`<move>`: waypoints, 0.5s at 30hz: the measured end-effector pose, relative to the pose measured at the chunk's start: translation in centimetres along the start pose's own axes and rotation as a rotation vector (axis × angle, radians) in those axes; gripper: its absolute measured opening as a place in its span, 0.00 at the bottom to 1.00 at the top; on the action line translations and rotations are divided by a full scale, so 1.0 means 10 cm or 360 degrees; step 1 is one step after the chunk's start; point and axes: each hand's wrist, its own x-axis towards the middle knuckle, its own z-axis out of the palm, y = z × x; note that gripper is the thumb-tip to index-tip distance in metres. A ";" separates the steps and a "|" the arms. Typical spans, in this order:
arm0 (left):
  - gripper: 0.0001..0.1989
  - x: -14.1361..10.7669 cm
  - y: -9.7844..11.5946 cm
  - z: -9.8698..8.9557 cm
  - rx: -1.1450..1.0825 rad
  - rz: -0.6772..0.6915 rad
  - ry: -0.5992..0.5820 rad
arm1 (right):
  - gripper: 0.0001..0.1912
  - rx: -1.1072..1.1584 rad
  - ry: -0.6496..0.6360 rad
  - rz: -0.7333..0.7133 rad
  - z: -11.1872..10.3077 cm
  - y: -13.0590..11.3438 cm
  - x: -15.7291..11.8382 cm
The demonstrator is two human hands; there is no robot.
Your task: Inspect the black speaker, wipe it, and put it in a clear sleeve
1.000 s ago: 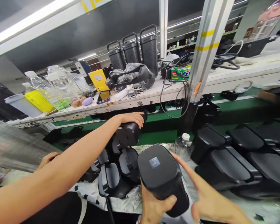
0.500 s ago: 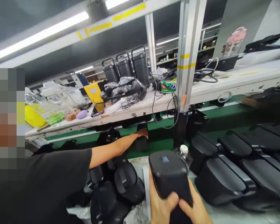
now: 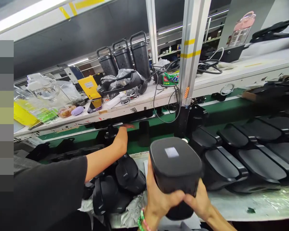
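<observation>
- The left hand (image 3: 159, 205), with a green and pink bead bracelet (image 3: 141, 220) at its wrist, and the right hand (image 3: 199, 199) are both clenched around the lower part of a black rounded box (image 3: 175, 163), one on each side.
- The box is held up in the air at the bottom of the view, upright, with a pale square label (image 3: 171, 152) on its top; it touches nothing but the hands.
- The box blocks part of the view of a green conveyor belt (image 3: 132, 147), where a narrow black cylinder (image 3: 144, 133) stands upright just beyond it.
- To the right, a row of black lidded units (image 3: 243, 163) lies on clear plastic film (image 3: 262, 202).
- To the left, a pile of black units (image 3: 118, 189) sits on crumpled plastic sheet (image 3: 132, 211), just beside the box.
- A co-worker's arm in a black sleeve (image 3: 50, 189) crosses in front of that pile; the co-worker's hand (image 3: 126, 126) reaches the belt's far side, and what it touches is too dark to tell.
- Beyond the belt, a white surface (image 3: 159, 96) carries three tall handled black canisters (image 3: 122, 57), a yellow box (image 3: 89, 87), a phone (image 3: 94, 106) and tangled black cable (image 3: 163, 102).
- An aluminium upright (image 3: 190, 48) with yellow tape rises from the surface's edge.
</observation>
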 end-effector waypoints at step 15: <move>0.32 -0.03 -0.18 -0.41 -0.0206 -0.0342 0.0037 | 0.37 0.0377 0.0158 0.0325 0.08 -0.68 0.39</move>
